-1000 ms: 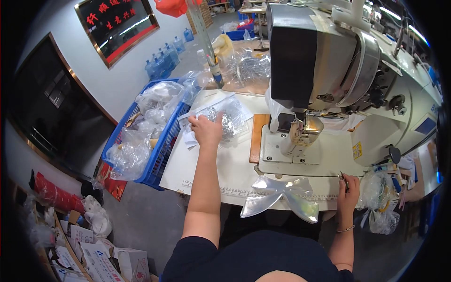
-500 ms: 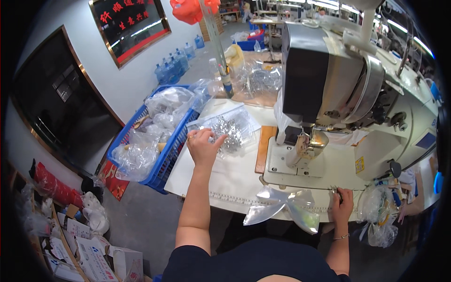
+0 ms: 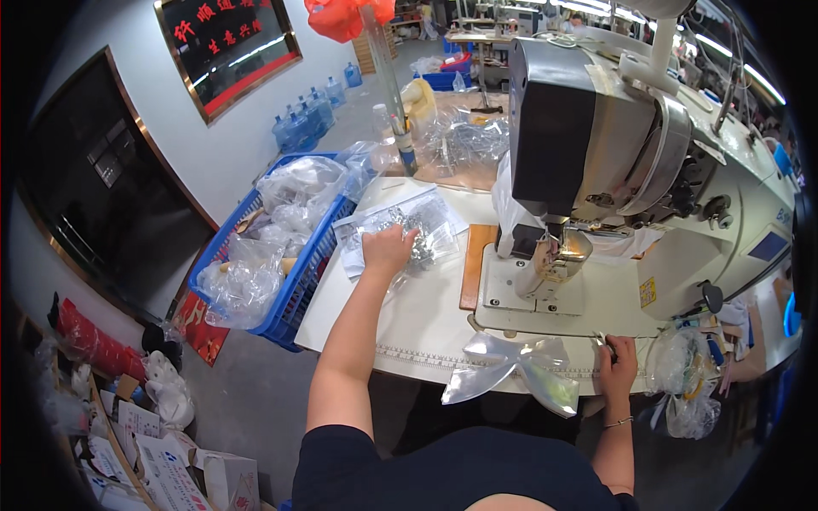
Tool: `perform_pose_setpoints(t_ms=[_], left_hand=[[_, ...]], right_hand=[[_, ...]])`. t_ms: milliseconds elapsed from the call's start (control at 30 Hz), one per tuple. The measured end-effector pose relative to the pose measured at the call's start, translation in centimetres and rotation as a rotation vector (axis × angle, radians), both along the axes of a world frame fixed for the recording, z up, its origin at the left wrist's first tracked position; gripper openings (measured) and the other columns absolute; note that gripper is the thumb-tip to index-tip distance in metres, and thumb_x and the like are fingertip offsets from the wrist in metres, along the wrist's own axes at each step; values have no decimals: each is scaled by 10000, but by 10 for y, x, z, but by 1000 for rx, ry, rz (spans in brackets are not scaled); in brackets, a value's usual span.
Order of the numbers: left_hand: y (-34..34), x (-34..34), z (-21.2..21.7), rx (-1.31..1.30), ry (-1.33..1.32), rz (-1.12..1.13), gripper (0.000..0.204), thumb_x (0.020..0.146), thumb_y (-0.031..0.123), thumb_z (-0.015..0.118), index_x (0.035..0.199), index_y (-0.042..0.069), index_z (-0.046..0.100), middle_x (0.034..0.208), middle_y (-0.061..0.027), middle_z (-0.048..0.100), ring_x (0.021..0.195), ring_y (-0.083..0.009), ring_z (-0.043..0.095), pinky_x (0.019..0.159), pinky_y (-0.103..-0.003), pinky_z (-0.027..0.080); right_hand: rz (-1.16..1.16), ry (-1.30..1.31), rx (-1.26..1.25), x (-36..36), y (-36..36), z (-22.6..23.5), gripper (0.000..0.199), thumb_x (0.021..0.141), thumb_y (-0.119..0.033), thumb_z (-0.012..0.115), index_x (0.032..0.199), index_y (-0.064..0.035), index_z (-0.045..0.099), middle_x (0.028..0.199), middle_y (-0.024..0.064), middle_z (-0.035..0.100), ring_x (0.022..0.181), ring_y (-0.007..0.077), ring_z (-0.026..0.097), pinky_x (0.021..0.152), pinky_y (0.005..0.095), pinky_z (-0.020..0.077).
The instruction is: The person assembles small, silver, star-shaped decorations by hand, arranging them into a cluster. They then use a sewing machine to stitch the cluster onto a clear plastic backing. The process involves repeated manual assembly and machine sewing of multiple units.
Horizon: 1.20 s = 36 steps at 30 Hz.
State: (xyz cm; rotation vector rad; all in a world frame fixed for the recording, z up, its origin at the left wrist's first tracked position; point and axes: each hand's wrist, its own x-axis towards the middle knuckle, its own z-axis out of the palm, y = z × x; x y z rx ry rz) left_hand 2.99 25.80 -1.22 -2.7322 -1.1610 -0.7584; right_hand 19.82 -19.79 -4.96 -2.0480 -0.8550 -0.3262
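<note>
My left hand [image 3: 388,249] reaches into a pile of small shiny metal pieces [image 3: 419,244] lying on clear plastic bags [image 3: 354,232]. Its fingertips are hidden among the pieces, so what they grip cannot be seen. At the table's front edge, my right hand [image 3: 618,364] is closed around a small metal tool [image 3: 601,339] with a pointed tip, like thread snips. Between my hands, a silvery, glossy bow-shaped piece [image 3: 545,387] lies over the front edge. A sewing machine [image 3: 554,128] stands behind it, its metal bed plate [image 3: 503,289] beside a brown wooden strip [image 3: 477,268].
Left of the white table [image 3: 341,315], a blue basket [image 3: 294,319] holds clear plastic bags. More plastic-wrapped goods [image 3: 469,140] lie beyond the table. Cardboard boxes [image 3: 226,477] sit on the floor at lower left. Plastic bundles [image 3: 682,375] hang at the right.
My left hand has moved right and slightly forward, from the pile's left edge into the metal pieces. My right hand stays at the front edge with its tool. The view has shifted slightly.
</note>
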Motion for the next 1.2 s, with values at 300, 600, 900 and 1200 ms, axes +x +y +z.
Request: perform_pose_setpoints(t_ms=[300, 600, 900, 1200], left_hand=[[-37, -3, -15, 132, 9, -58, 671, 757, 539, 631, 1245, 103, 482, 1202, -149, 530, 1015, -306, 553, 877, -462, 339], [-24, -8, 22, 124, 622, -233, 992, 586, 605, 730, 1379, 139, 357, 879, -40, 625, 758, -208, 635, 859, -384, 375], [-17, -7, 14, -7, 474, -177, 1036, 631, 584, 719, 1410, 61, 280, 1425, -132, 325, 1192, -308, 443, 1003, -496, 277], [-6, -5, -25, 240, 77, -290, 793, 722, 429, 700, 1389, 167, 360, 1463, -116, 274, 1345, -388, 218, 1061, -604, 132]], right_hand=[[-14, -8, 10, -2, 4, -1, 199, 772, -4, 618, 969, -24, 607, 919, 102, 546, 756, 225, 582, 643, 287, 488], [-13, -21, -48, -1, 3, -3, 219, 756, -15, 630, 973, -29, 612, 930, 111, 555, 787, 253, 591, 671, 309, 491], [-28, -52, -49, 0, 3, -7, 213, 756, -29, 641, 967, -21, 616, 948, 124, 559, 804, 272, 599, 688, 316, 497], [-42, -39, -63, -5, 2, 0, 203, 749, -46, 652, 947, -22, 615, 909, 120, 559, 800, 279, 599, 685, 326, 496]])
